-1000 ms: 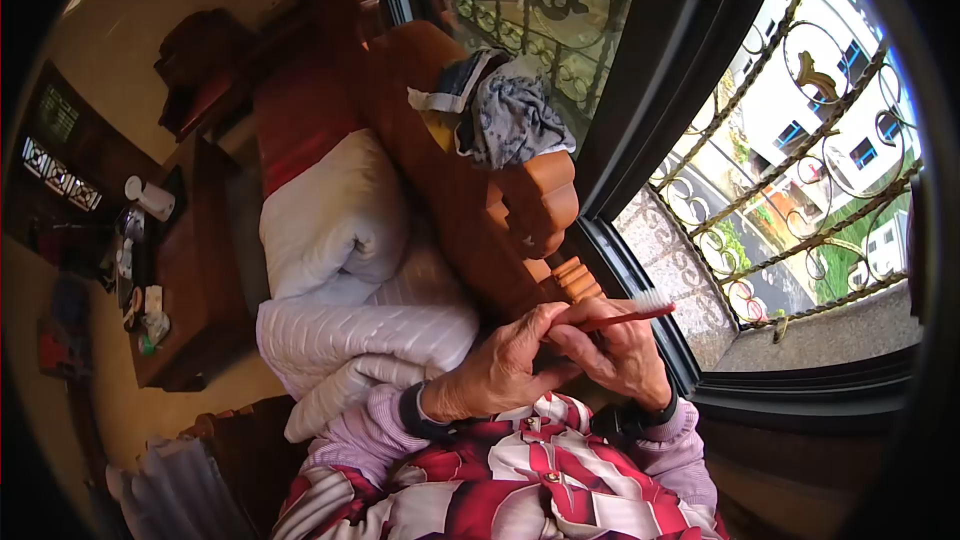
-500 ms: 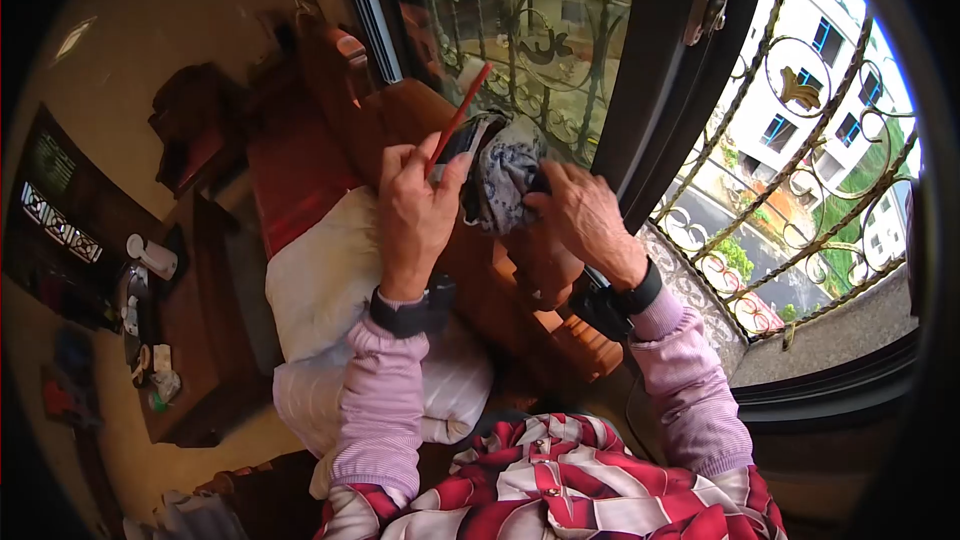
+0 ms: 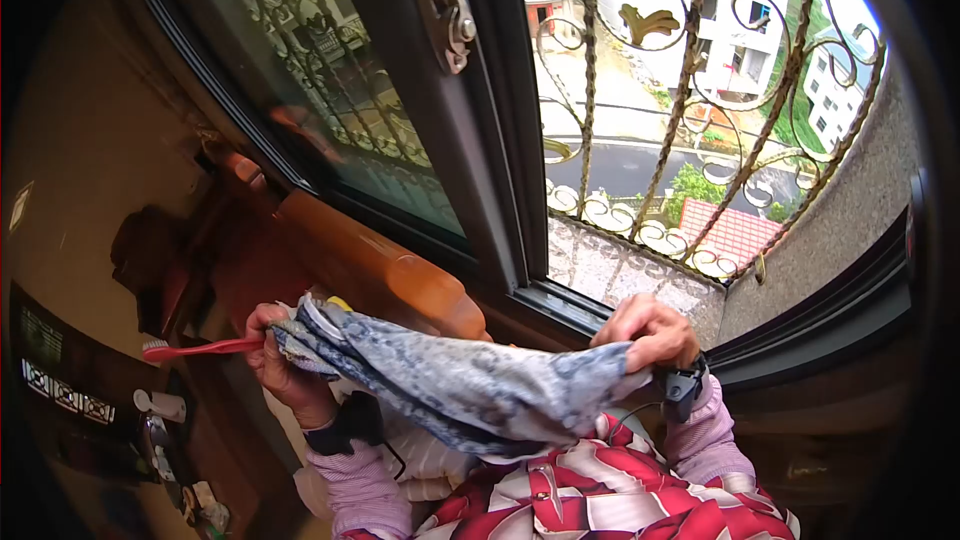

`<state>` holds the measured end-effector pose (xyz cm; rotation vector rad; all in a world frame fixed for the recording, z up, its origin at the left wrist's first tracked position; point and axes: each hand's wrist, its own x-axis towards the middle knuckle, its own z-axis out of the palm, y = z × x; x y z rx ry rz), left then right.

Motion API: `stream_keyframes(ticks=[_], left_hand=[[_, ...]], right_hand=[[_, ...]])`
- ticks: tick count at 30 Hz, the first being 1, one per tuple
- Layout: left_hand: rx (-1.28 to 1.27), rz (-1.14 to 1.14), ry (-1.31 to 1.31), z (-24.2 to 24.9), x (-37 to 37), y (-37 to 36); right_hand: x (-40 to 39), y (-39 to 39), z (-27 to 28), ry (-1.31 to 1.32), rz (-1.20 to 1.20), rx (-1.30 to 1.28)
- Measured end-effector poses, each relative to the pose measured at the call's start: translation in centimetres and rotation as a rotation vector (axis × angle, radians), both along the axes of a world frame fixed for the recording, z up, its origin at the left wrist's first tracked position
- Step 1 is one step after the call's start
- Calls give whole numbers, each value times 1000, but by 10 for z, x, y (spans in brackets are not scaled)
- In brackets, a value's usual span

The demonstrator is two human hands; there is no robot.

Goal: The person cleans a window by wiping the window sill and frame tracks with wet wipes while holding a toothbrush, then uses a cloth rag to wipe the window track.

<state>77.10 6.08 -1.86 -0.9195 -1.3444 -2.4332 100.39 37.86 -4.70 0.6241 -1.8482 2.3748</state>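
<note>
Between my two hands a blue-and-white patterned cloth (image 3: pixel 450 375) is stretched out sideways in front of my chest. My left hand (image 3: pixel 285 365) grips its left end and also holds a red toothbrush (image 3: pixel 205 349), whose bristle head points out to the left. A small bit of yellow shows at the cloth's upper left edge. At the opposite end, my right hand (image 3: pixel 655 335) pinches the cloth's corner between thumb and fingers. The lower edge of the cloth hangs over my checked shirt.
Ahead is a dark-framed sliding window (image 3: pixel 470 140) with a metal latch (image 3: pixel 446 18). Beyond its opening stands a wrought-iron grille (image 3: pixel 690 80). An orange-brown wooden seat back (image 3: pixel 400 275) lies just behind the cloth. To the left is a wooden table (image 3: pixel 215 420) with small items.
The bunched cloth has been spread out between both hands and drawn closer to my body. The toothbrush has swung from upright to pointing left. The view has turned right toward the window.
</note>
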Motion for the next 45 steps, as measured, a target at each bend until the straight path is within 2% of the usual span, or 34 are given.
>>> stream_keyframes(ticks=[1,2,4,6,8,9,11,12,13,14,15,17,19,21,23,25,27,29,31,33,35,39,45], left_hand=[[17,-51,15,1,8,14],[72,-112,-40,8,26,32],[-9,-409,24,2,36,49],[-124,-714,-14,-12,56,64],[-356,-930,-100,-23,76,82],[-496,-987,-158,-27,92,93],[-598,-1157,-294,-49,115,112],[-630,-1218,-283,-60,124,120],[-662,-1280,-277,-69,129,123],[-678,-1322,-139,-78,128,124],[-648,-1299,-159,-84,129,123],[-593,-1254,-202,-94,130,118],[-635,-1061,-165,-95,124,112],[-713,-856,-101,-91,115,108],[-669,-671,182,-91,106,116],[-661,-602,300,-93,102,124],[-723,-601,115,-101,100,123],[-687,-539,10,-107,100,131],[-637,-513,-58,-109,103,138],[-678,-469,-80,-111,106,140],[-664,-546,-207,-110,104,141],[-683,-542,-328,-110,104,144],[-796,-573,-317,-104,101,151]], right_hand=[[11,4,-12,86,10,-301],[20,3,-20,233,-112,-480],[49,-11,-34,370,-583,-835],[92,-1,-51,237,-1035,-898],[95,-23,-15,-3,-1566,-848],[91,-35,5,-255,-1735,-729],[121,-14,-31,176,-1250,-849],[137,-3,-49,302,-976,-901],[135,-7,-49,264,-1119,-883],[133,-11,-49,212,-1262,-861],[125,-18,-48,62,-1358,-863],[117,-5,-70,-195,-1150,-692],[92,-2,-83,-425,-1213,-392],[65,14,-115,-495,-1255,125],[20,18,-104,-309,-1274,707],[-24,18,-113,-155,-1144,940],[-69,15,-140,-29,-921,842],[-101,-2,-173,-91,-739,1106],[-106,-13,-191,-164,-835,1268],[-104,-13,-204,-118,-896,1252],[-106,-10,-199,-186,-859,1184],[-99,-5,-190,-315,-836,1127],[-24,4,-191,-397,-991,1330]])
